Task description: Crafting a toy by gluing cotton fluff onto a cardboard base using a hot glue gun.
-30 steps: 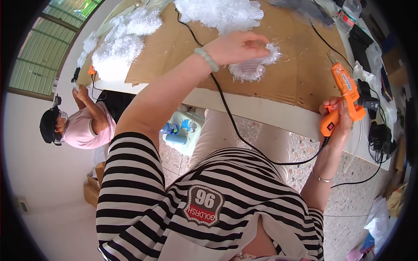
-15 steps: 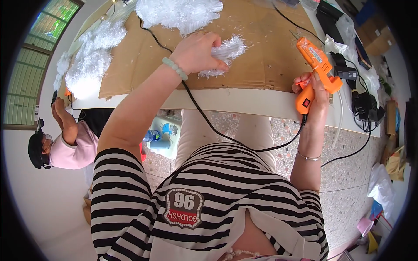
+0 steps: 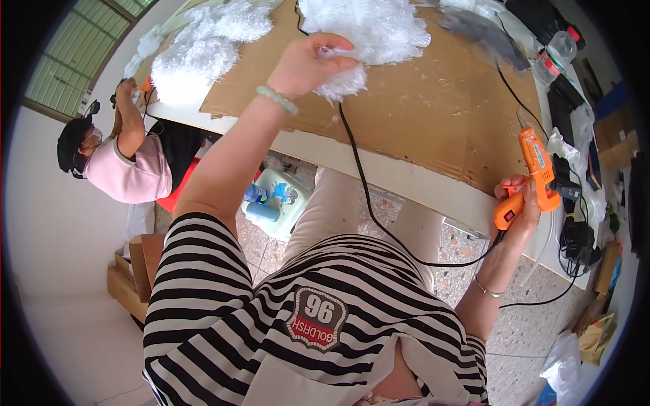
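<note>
My left hand (image 3: 307,65) is over the far part of the cardboard, pinching a small tuft of white shaggy fabric (image 3: 344,84) between thumb and fingers. It is right beside a larger heap of the same fluffy white pieces (image 3: 371,32). At the table's near right edge, my right hand (image 3: 520,197) is wrapped around the handle of an orange hot glue gun (image 3: 536,161). Its nozzle points away from me, toward the back of the table. A black cord runs from the gun's handle across my lap and up over the cardboard.
Brown cardboard (image 3: 433,115) covers much of the white table. Another white fluffy heap (image 3: 203,51) is at the left. A plastic bottle (image 3: 558,53), black adapters (image 3: 575,227) and cables crowd the right edge. A co-worker in pink (image 3: 128,162) is at the far left. A pale stool (image 3: 281,203) stands below.
My left hand, with the white tuft, has moved leftward over the cardboard and closer to the large fluffy heap. My right hand still holds the glue gun. The whole view has swung to the left.
</note>
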A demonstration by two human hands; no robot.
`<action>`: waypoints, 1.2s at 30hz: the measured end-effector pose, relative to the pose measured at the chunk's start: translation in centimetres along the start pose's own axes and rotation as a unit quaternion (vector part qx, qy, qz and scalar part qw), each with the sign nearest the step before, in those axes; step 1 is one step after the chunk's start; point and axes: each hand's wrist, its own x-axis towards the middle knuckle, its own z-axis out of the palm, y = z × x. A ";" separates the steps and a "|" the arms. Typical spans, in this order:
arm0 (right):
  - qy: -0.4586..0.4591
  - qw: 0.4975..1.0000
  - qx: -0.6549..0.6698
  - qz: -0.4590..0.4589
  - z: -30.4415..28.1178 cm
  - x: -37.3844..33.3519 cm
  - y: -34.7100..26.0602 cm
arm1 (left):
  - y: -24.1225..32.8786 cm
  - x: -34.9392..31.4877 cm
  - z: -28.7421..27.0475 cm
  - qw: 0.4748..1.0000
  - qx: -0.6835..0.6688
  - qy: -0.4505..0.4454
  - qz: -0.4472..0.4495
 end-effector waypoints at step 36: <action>-0.003 1.000 0.021 0.001 -0.3 0.3 0.7 | -3.2 4.2 -20.5 0.953 -0.062 0.295 -0.014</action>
